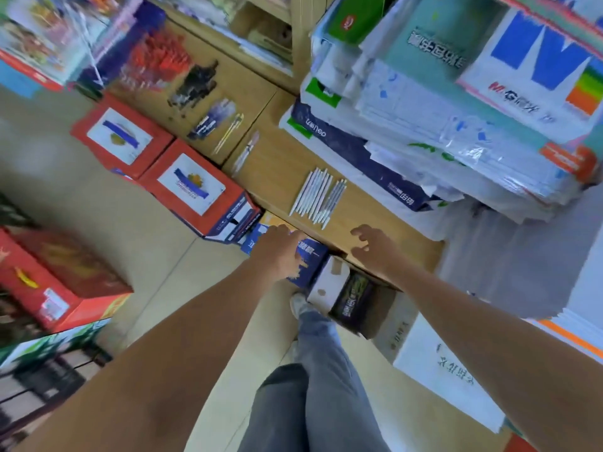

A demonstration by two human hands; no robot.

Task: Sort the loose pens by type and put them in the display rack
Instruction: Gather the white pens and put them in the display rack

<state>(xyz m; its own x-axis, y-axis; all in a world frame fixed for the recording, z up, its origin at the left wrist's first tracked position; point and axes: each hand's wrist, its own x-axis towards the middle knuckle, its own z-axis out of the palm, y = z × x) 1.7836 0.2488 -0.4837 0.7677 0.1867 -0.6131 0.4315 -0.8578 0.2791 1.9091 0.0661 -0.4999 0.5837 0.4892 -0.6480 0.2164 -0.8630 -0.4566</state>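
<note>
Several white and pale grey pens [319, 194] lie side by side in a neat row on a wooden counter [277, 161]. My left hand [280, 251] reaches out below the counter's front edge, over a blue box [311, 259], fingers loosely bent, holding nothing. My right hand [375, 247] hovers at the counter's front edge, just short of the pens, with its fingers spread and slightly curled, empty. No display rack shows clearly in this blurred view.
A tall stack of paper reams and packages [456, 109] fills the counter's right side. More packaged pens [225, 125] lie farther back on the counter. Red boxes [195, 187] stand on the floor at the left. Boxes [346, 295] sit by my foot.
</note>
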